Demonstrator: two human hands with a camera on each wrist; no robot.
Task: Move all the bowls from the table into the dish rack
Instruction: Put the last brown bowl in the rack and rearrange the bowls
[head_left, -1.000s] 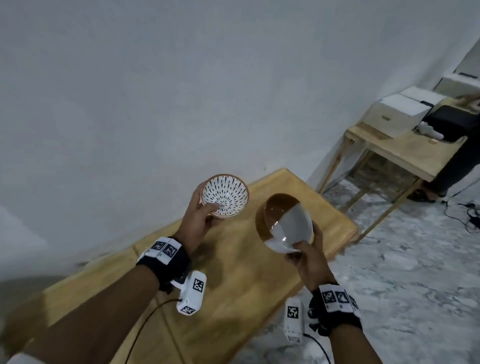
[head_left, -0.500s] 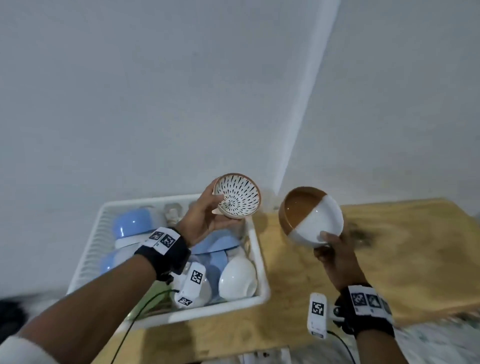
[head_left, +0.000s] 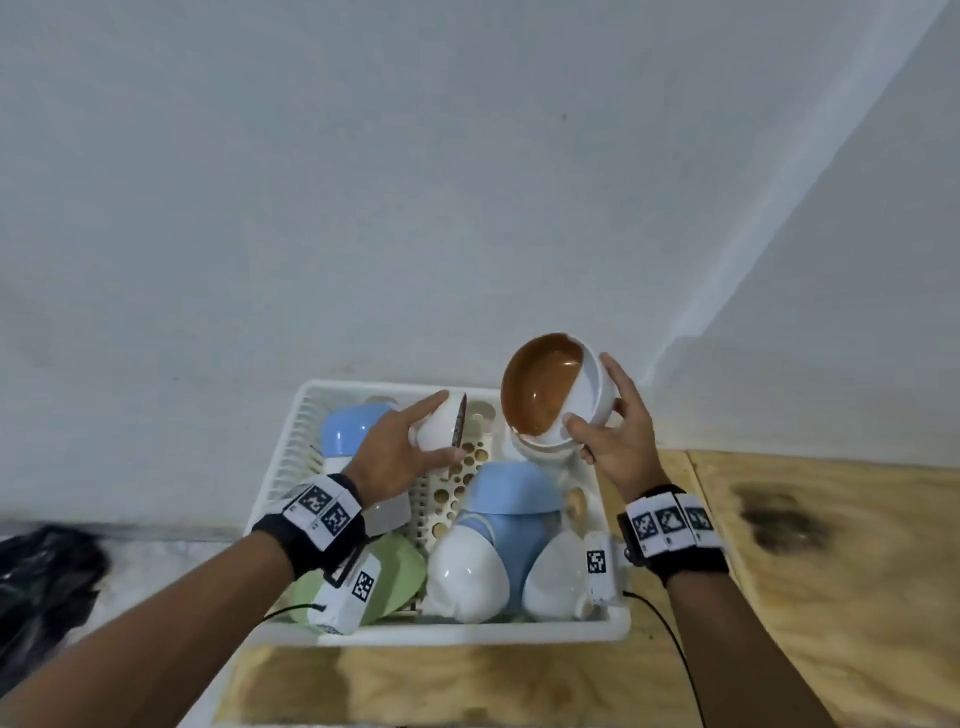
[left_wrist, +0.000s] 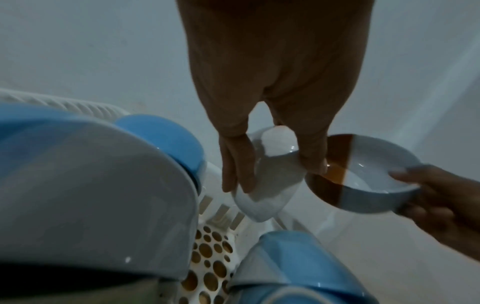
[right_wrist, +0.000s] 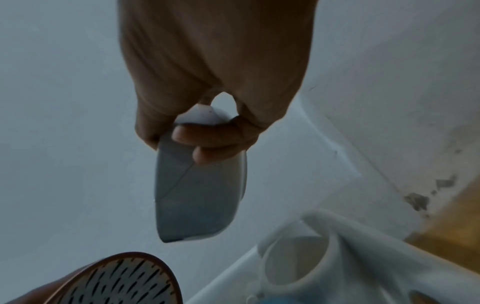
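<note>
My left hand (head_left: 447, 427) grips a small speckled bowl (head_left: 434, 431), turned on edge, low over the back middle of the white dish rack (head_left: 467, 631). In the left wrist view its white underside (left_wrist: 262, 185) shows between my fingers. My right hand (head_left: 589, 395) holds a brown-and-white bowl (head_left: 540, 395), tilted with its inside facing me, above the rack's back right corner. The right wrist view shows fingers curled on that bowl's white outside (right_wrist: 200, 195), with the speckled bowl (right_wrist: 116, 283) at lower left.
The rack stands on a wooden table (head_left: 831, 597) against a white wall. It holds blue bowls (head_left: 514, 488), white bowls (head_left: 467, 571) and a green dish (head_left: 400, 566). A black bag (head_left: 41, 571) lies on the floor at left.
My view swung from the table end to the rack. Both hands carried their bowls over it. The speckled bowl turned on edge and dropped lower; the brown-and-white bowl tipped to face me.
</note>
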